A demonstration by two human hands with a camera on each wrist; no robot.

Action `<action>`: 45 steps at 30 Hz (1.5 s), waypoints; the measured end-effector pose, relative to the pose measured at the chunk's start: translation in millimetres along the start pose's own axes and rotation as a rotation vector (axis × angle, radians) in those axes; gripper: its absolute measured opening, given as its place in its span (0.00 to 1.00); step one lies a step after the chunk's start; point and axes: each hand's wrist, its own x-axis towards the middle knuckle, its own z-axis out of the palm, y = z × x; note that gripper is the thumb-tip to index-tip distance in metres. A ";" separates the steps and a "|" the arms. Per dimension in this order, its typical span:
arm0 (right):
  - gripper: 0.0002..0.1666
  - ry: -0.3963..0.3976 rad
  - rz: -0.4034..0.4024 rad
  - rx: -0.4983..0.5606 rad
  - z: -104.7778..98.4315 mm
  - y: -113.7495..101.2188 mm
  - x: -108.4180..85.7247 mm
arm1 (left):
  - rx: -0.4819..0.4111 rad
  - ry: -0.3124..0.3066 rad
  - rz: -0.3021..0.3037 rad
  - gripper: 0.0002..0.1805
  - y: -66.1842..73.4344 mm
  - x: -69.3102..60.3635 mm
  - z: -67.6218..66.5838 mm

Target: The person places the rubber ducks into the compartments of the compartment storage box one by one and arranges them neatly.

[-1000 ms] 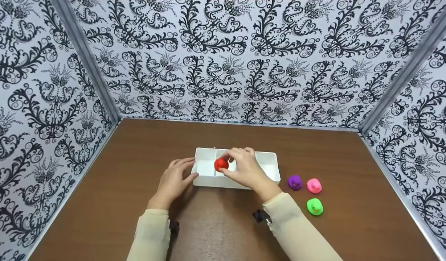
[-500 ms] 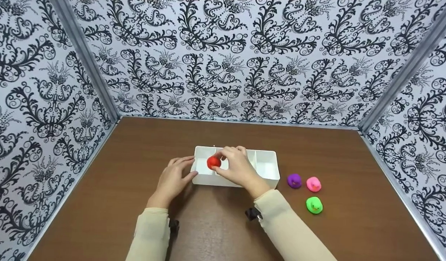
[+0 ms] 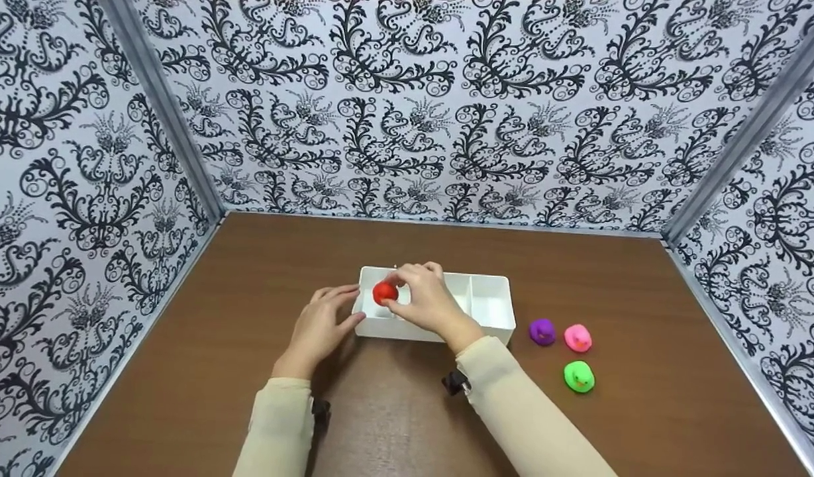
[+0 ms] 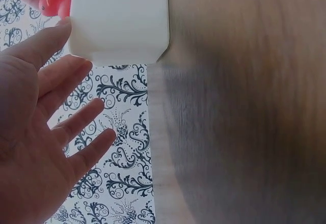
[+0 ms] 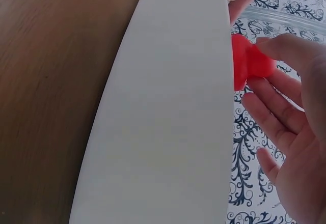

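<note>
In the head view a white divided box (image 3: 420,330) stands on the brown table. My right hand (image 3: 430,303) pinches a red rubber duck (image 3: 384,293) between thumb and fingers over the box's left compartment. The right wrist view shows the duck's head (image 5: 261,63) in that pinch, its lower part hidden behind the box wall (image 5: 163,107). At the box's left end my left hand (image 3: 316,332) touches the rim with thumb and fingertips. In the left wrist view its fingers (image 4: 76,114) are fairly straight and spread.
To the right of the box sit a purple duck (image 3: 542,332), a pink duck (image 3: 578,338) and, nearer, a green duck (image 3: 579,376). Patterned walls (image 3: 420,119) with grey corner strips enclose the back and both sides of the table (image 3: 380,411).
My right hand has carried the red duck leftward, from near the divider to over the left compartment. The left hand stays at the box's left end. The other ducks have not moved.
</note>
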 end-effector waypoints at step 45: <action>0.13 -0.285 0.037 -0.243 29.0 1.5 30.2 | 0.034 -0.013 0.006 0.26 1.6 -0.8 -2.4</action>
